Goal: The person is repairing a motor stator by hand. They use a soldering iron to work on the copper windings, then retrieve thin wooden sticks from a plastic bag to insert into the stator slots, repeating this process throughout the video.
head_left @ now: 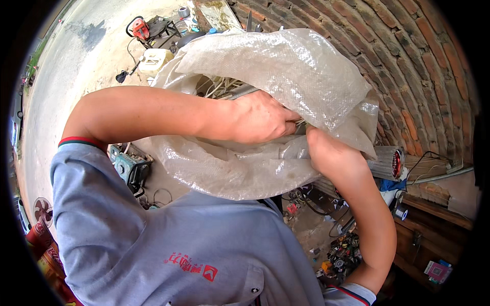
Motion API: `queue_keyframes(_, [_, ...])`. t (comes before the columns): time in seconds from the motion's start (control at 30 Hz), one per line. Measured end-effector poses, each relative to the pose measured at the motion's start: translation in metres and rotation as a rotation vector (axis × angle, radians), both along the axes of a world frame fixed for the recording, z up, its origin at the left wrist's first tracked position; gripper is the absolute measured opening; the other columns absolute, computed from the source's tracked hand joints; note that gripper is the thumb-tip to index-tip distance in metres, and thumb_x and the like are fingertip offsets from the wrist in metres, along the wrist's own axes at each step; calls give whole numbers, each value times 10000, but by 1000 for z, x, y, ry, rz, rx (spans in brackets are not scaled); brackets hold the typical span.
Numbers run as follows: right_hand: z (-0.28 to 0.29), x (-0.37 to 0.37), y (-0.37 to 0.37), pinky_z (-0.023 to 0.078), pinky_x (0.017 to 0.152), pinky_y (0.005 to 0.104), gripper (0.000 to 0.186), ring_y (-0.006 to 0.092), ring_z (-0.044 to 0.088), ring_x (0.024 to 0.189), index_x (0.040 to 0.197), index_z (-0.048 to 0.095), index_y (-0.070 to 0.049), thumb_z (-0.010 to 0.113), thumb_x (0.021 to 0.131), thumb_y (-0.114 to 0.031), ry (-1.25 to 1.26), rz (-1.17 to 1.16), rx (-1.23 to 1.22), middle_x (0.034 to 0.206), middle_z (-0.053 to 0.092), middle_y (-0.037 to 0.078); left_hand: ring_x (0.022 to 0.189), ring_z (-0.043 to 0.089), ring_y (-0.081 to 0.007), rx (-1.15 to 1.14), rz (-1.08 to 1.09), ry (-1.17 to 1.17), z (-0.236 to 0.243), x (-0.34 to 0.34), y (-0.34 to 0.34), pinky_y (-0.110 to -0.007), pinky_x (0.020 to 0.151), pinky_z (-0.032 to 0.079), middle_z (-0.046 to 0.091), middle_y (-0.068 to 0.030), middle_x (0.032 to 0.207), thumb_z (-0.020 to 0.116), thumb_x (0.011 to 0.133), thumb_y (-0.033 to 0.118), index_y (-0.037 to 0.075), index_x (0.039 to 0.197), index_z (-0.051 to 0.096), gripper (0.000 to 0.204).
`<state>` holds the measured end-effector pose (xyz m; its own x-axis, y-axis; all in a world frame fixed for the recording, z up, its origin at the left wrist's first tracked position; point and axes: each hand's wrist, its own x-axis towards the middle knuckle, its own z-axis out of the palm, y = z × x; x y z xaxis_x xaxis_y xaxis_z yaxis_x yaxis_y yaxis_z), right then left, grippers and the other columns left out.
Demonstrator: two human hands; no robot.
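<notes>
A large translucent, crinkled woven plastic sack [326, 66] lies open in front of me, with pale thin strands [217, 85] and some greyish material showing inside. My left hand [260, 116] reaches across the opening with its fingers bent in among the contents; what they grip is hidden. Lower on the right, my right hand [321, 145] pushes in under the loose top flap, its fingers out of sight beneath the plastic.
A brick wall [418, 76] rises behind and to the right, near a finned metal motor [383, 166]. At the left are a red machine [142, 28], a pale jerrycan [155, 60], a teal machine [127, 166] and a paved road [46, 112]. Small parts clutter the ground [342, 255].
</notes>
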<state>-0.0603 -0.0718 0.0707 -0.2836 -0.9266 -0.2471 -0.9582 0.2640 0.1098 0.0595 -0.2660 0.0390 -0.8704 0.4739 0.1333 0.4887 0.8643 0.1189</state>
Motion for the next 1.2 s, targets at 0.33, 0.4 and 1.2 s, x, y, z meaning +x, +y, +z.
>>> queue_keyframes(0.33, [36,-10,1,435,1107,436,500,393,558,1283,1345,606,-54,588,924,-323,-91,-370,382,1389,577,226,1153,601,-394,361,219,-326,-4,-17,-32,-422,992,495,629,-191,1283,662,887,133,54,1325,592,451])
queue_keyframes(0.4, [38,-12,-3,423,1108,442,492,411,548,1284,1348,585,-48,603,934,-312,-174,-373,473,1380,575,241,1110,622,-383,444,300,-436,-7,-15,-30,-420,974,503,656,-192,1229,637,907,102,38,1291,620,390])
queue_keyframes(1.2, [32,3,-7,536,972,450,507,417,651,1133,1385,567,-28,564,878,-20,-308,-263,586,1234,637,275,1045,672,-309,282,436,-391,39,-50,-52,-406,924,527,720,-143,1132,665,904,100,65,1220,683,319])
